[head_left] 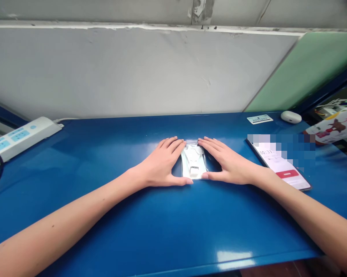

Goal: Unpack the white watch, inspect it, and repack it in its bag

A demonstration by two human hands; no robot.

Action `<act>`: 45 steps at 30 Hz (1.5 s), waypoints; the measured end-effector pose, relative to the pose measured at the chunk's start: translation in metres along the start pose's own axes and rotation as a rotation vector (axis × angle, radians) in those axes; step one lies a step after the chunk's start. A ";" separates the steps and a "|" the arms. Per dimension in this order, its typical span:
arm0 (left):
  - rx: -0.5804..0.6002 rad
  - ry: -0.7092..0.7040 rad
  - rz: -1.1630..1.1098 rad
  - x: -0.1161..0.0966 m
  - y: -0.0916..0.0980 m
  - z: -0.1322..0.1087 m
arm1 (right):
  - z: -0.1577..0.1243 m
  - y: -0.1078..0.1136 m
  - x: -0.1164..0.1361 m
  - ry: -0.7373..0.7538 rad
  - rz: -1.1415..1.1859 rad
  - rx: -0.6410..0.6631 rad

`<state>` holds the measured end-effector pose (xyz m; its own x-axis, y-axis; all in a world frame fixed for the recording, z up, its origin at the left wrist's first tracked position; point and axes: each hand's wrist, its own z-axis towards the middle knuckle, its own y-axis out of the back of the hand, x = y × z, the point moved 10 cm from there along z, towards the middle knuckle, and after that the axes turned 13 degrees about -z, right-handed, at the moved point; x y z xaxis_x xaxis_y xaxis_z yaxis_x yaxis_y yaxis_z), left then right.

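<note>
A small clear plastic packet (193,161) with white parts inside lies flat on the blue table (161,223). My left hand (161,163) rests flat on the table just left of the packet, fingers stretched out and together, thumb reaching toward the packet's near edge. My right hand (226,163) lies flat on the other side in the same way, its thumb touching the packet's near right corner. Both hands frame the packet without gripping it.
A phone (279,163) with a lit timer screen lies to the right of my right hand. Behind it are a small white card (259,119) and a white oval case (291,117). A white power strip (17,136) sits at the far left. Printed papers (334,125) lie beyond the right edge.
</note>
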<state>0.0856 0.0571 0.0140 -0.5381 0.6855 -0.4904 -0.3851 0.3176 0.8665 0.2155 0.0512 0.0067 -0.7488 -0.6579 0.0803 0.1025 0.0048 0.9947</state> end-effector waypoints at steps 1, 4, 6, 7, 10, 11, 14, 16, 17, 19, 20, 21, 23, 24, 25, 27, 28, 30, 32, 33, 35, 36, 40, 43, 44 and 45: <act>0.004 0.001 0.007 0.000 0.000 0.000 | 0.000 0.000 0.000 0.000 0.001 0.003; 0.010 0.014 0.029 0.001 -0.002 -0.001 | 0.000 0.002 -0.001 0.000 0.009 -0.005; 0.012 0.025 0.040 0.002 -0.002 -0.001 | -0.001 0.002 -0.001 0.000 0.014 -0.010; 0.013 0.030 0.044 0.003 -0.003 -0.001 | -0.001 0.002 -0.002 0.001 0.015 -0.010; 0.012 0.038 0.055 0.004 -0.003 0.000 | -0.001 0.001 -0.003 -0.002 0.006 0.001; 0.010 0.038 0.056 0.004 -0.003 0.000 | -0.001 0.000 -0.003 -0.003 0.002 0.006; 0.005 0.031 0.048 0.003 -0.003 0.000 | -0.001 -0.001 -0.004 -0.001 -0.012 0.013; 0.005 0.026 0.042 0.003 -0.003 0.000 | -0.001 -0.001 -0.002 0.008 -0.016 0.006; 0.004 0.024 0.039 0.002 -0.003 0.000 | -0.001 0.000 -0.001 0.014 -0.016 -0.001; -0.001 0.019 0.033 0.002 -0.002 0.000 | -0.001 0.001 0.000 0.023 -0.011 -0.017; -0.004 0.017 0.028 0.002 -0.002 0.000 | -0.001 0.001 0.000 0.026 -0.009 -0.021; -0.007 0.016 0.025 0.001 -0.001 0.000 | -0.001 0.001 0.001 0.026 -0.009 -0.022; -0.006 0.017 0.022 0.001 -0.001 0.000 | -0.001 0.001 0.000 0.025 -0.016 -0.014; -0.005 0.019 0.025 0.001 -0.001 0.000 | -0.001 0.000 0.000 0.024 -0.022 -0.008; -0.004 0.020 0.028 0.001 -0.001 0.000 | -0.001 -0.001 0.000 0.021 -0.028 -0.002; -0.001 0.022 0.034 0.001 -0.001 0.000 | -0.001 -0.002 -0.001 0.017 -0.036 0.009; 0.001 0.022 0.036 0.001 -0.002 0.000 | -0.001 -0.002 -0.001 0.016 -0.037 0.013; 0.004 0.026 0.038 0.001 -0.002 0.000 | -0.001 -0.003 -0.001 0.016 -0.038 0.013; 0.007 0.028 0.038 0.002 -0.002 0.000 | -0.001 -0.003 -0.001 0.017 -0.036 0.007; 0.008 0.028 0.037 0.002 -0.002 0.000 | -0.001 -0.002 -0.001 0.018 -0.035 0.001; 0.007 0.027 0.031 0.001 -0.002 0.000 | -0.001 -0.001 0.000 0.024 -0.030 -0.011; 0.005 0.025 0.029 0.001 -0.002 0.000 | -0.002 0.000 0.000 0.028 -0.026 -0.017; 0.000 0.023 0.026 0.001 -0.002 0.000 | -0.003 0.004 0.002 0.027 -0.016 -0.039; -0.019 0.019 0.016 0.000 0.000 0.000 | -0.003 0.004 0.003 0.033 -0.019 -0.034; -0.026 0.017 0.010 0.000 0.001 0.001 | -0.003 0.003 0.004 0.040 -0.019 -0.030; -0.029 0.015 0.005 0.000 0.002 0.001 | -0.003 0.003 0.005 0.045 -0.020 -0.028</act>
<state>0.0857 0.0578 0.0157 -0.5512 0.6768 -0.4879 -0.4038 0.2954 0.8659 0.2142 0.0461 0.0097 -0.7210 -0.6906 0.0566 0.1061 -0.0294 0.9939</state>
